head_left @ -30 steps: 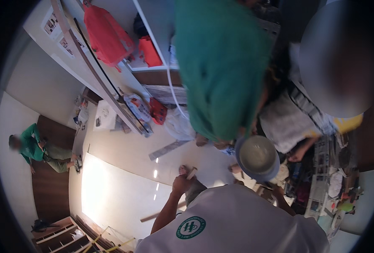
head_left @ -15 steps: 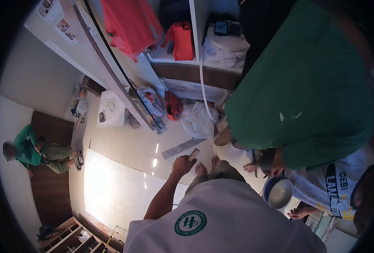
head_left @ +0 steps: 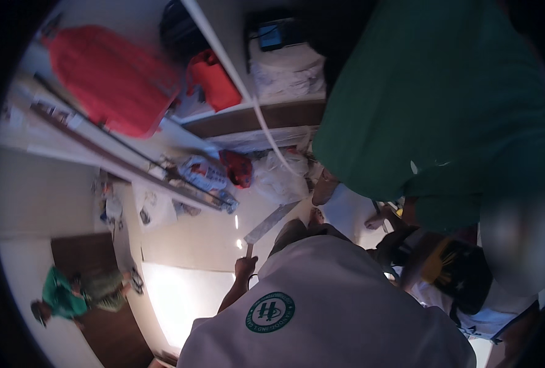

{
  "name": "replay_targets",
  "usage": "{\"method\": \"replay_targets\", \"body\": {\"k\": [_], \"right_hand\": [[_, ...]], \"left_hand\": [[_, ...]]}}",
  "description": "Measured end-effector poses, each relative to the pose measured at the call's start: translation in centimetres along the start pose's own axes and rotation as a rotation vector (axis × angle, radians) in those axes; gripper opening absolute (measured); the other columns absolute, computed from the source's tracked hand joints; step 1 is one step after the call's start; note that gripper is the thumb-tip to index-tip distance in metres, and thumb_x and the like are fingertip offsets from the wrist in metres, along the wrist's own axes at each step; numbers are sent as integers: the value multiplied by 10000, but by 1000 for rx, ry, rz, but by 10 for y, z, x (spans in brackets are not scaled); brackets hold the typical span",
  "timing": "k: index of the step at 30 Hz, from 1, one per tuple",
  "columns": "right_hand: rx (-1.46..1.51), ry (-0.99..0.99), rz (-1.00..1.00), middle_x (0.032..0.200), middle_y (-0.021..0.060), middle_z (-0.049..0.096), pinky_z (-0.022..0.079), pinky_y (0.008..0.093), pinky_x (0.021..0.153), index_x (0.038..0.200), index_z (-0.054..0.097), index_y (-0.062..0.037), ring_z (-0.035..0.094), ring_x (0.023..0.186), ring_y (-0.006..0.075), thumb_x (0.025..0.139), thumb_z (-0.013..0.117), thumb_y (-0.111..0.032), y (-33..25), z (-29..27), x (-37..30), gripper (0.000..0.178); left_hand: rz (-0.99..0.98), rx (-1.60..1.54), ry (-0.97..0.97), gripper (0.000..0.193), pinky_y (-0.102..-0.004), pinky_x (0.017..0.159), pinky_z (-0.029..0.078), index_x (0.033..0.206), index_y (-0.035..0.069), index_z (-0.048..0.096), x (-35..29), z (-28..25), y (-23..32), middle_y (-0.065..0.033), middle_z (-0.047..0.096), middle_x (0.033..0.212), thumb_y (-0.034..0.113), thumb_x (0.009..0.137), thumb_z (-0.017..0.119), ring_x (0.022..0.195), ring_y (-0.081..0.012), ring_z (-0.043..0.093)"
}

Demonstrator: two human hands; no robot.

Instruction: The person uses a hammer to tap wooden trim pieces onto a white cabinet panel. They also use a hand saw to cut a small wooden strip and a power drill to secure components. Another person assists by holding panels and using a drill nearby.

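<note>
At the lower middle, my left hand [head_left: 246, 266] is closed around a short, flat, pale brown piece [head_left: 249, 250], seen nearly edge-on. Its kind does not show. Just beyond its tip lies a long grey flat strip [head_left: 272, 222] on the floor, close to my bare foot [head_left: 316, 216]. I cannot tell whether the piece and the strip touch. My pale shirt [head_left: 358, 294] fills the lower middle. My right hand does not appear.
A co-worker in a green shirt [head_left: 432, 116] bends close on my right. Plastic bags [head_left: 278, 175] and a red bag [head_left: 235, 168] lie ahead. A long upright panel [head_left: 122, 161] slants at left. Another person in green [head_left: 64, 293] sits far left.
The view has turned, and the shelves and red bags have shifted left. My left hand sits lower, with the piece now edge-on. The bowl at the co-worker's hand no longer shows clearly.
</note>
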State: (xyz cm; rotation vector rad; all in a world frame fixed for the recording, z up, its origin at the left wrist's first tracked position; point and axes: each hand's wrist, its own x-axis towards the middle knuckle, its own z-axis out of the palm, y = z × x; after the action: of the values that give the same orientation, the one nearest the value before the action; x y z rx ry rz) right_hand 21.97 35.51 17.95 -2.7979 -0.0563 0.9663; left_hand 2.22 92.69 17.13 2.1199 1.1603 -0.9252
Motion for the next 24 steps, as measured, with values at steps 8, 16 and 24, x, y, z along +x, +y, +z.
{"method": "replay_targets", "body": {"k": [8,16,24], "right_hand": [[46,-238,37,854,187,737,597,463,763,922,751,-26,737,866,368,830,681,-224,-114,25,17,229],[346,365,463,932,171,749,593,490,803,872,768,-103,735,900,363,792,627,-113,-183,24,8,163],[529,364,701,935,190,746,581,502,805,911,760,-61,729,918,385,855,619,-107,-161,1,-12,160]], "left_hand": [[283,237,14,359,-529,590,513,1202,227,705,112,-51,-6,-180,663,675,435,914,654,640,-359,682],[474,199,50,359,-529,589,511,1209,229,703,182,-192,164,-177,664,680,430,914,656,643,-354,682],[591,189,79,359,-529,587,509,1215,232,701,197,-250,269,-173,665,685,425,915,659,646,-350,683]]}}
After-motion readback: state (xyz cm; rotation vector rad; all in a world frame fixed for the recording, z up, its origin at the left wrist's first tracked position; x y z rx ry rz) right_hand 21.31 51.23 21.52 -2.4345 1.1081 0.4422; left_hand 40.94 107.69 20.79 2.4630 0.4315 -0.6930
